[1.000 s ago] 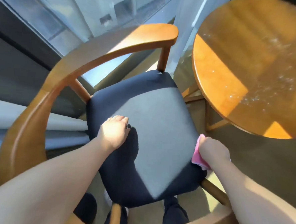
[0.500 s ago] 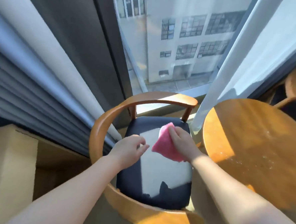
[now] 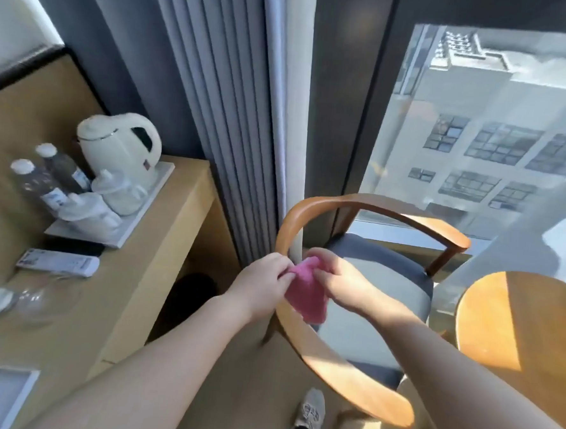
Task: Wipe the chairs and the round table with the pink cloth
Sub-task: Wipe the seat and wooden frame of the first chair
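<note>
The pink cloth hangs between both hands above the chair's curved wooden backrest. My left hand pinches its left edge and my right hand grips its upper right part. The wooden chair has a dark padded seat, partly sunlit, and stands by the window. The round wooden table is at the right, cut off by the frame edge.
A wooden desk stands at the left with a white kettle on a tray, two water bottles, a remote and upturned glasses. Grey curtains hang behind the chair. My shoe shows below.
The view swung left to take in the desk. My right hand lifted the cloth off the seat, and my left hand came over and took hold of its edge above the backrest.
</note>
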Tool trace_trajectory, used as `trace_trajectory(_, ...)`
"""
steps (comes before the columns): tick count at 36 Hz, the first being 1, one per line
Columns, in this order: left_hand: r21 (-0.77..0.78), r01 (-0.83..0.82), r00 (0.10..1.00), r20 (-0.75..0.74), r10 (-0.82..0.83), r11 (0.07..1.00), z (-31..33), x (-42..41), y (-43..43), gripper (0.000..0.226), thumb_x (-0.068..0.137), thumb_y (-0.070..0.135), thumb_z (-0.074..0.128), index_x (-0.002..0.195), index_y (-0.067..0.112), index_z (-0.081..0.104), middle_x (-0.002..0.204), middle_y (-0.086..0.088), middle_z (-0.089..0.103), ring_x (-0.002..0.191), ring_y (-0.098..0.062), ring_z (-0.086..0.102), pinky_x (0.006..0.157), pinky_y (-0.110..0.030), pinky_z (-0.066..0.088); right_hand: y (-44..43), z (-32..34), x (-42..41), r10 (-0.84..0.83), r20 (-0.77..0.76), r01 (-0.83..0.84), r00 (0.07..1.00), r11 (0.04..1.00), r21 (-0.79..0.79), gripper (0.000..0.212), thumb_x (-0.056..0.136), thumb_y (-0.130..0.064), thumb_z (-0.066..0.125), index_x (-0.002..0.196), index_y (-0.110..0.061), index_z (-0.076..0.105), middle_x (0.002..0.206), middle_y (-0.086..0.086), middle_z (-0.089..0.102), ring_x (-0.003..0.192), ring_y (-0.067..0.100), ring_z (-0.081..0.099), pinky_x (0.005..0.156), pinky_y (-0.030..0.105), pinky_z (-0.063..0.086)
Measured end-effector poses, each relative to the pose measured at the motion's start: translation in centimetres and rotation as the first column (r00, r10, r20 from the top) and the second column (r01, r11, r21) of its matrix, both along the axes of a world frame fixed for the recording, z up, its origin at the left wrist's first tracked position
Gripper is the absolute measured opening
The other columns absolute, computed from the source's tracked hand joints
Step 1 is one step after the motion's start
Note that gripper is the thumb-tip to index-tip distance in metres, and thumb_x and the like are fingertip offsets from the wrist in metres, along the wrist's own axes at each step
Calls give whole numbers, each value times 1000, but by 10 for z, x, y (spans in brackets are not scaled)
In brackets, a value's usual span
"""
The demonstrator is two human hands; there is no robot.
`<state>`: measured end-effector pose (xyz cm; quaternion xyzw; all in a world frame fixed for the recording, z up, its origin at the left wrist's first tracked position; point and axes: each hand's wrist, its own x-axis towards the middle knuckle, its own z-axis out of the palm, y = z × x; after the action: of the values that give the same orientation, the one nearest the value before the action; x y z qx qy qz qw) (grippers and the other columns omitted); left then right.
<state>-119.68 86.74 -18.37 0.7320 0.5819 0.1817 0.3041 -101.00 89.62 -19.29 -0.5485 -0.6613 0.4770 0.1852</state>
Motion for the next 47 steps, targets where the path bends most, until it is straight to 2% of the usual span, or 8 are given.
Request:
trace_trajectory(4, -37, -95, 995, 24, 96, 995, 5, -19, -43, 16, 98, 36, 42, 87, 32, 53, 83, 13, 60, 77, -6, 58, 63, -27, 46, -26, 8, -11, 95, 46, -93, 994, 995, -32, 27, 85, -22, 63, 111, -25, 58, 96, -2, 66, 90, 15, 65, 83, 36, 55)
trace_trajectory(10, -35, -124, 992, -31, 123, 992, 9, -24, -93, 14, 98, 36, 42, 93, 32, 55, 89, 15, 59, 81, -6, 59, 63, -21, 48, -54, 15, -11, 235, 346, -265, 908, 963, 42, 11, 81, -22, 66, 92, -24, 63, 94, -1, 60, 83, 13, 60, 66, 23, 50)
trace_trajectory(13, -47, -158, 986, -52, 156, 986, 5, -19, -116, 15, 98, 36, 44, 94, 31, 57, 88, 15, 60, 81, -5, 59, 64, -21, 50, -66, 9, -3, 325, 466, -399, 823, 914, 68, 19, 82, -27, 68, 99, -18, 65, 114, -7, 42, 97, 13, 52, 77, 21, 46)
trace_trajectory(16, -49, -220, 973, -86, 215, 974, -3, -8, -139, 14, 98, 36, 44, 96, 32, 57, 91, 14, 59, 83, -6, 58, 66, -19, 48, -75, 0, 5, 410, 504, -501, 760, 864, 52, 27, 82, -30, 71, 104, -14, 68, 117, -14, 42, 103, 13, 54, 88, 27, 49)
trace_trajectory(21, -138, -327, 943, -112, 313, 935, -20, 26, -172, 12, 98, 33, 45, 98, 36, 56, 94, 15, 58, 85, -6, 58, 71, -23, 53, -81, -19, 33, 485, 484, -571, 728, 820, 36, 2, 85, -18, 64, 84, -17, 64, 85, 0, 61, 80, 14, 58, 73, 29, 52)
trace_trajectory(26, -190, -437, 899, -127, 420, 879, -44, 85, -194, 15, 96, 24, 45, 98, 31, 58, 96, 9, 59, 83, -8, 56, 69, -27, 51, -80, -44, 86, 544, 445, -591, 712, 806, -39, 11, 80, -9, 59, 81, -18, 64, 81, -4, 63, 76, 11, 59, 64, 25, 48)
trace_trajectory(38, -363, -584, 785, -24, 620, 726, -118, 211, -209, 21, 89, 2, 47, 101, 11, 61, 102, -4, 59, 93, -20, 54, 79, -27, 41, -71, -98, 188, 600, 474, -615, 645, 775, -145, 48, 83, 0, 45, 128, -16, 53, 120, 11, 51, 111, 28, 55, 94, 27, 42)
trace_trajectory(47, -416, -694, 678, -105, 727, 587, -192, 226, -187, 29, 77, -3, 42, 92, 13, 61, 97, -7, 59, 87, -27, 56, 77, -34, 47, -51, -178, 187, 491, 500, -500, 713, 857, -129, 44, 84, -3, 48, 127, -12, 52, 121, 15, 46, 102, 37, 59, 95, 33, 42)
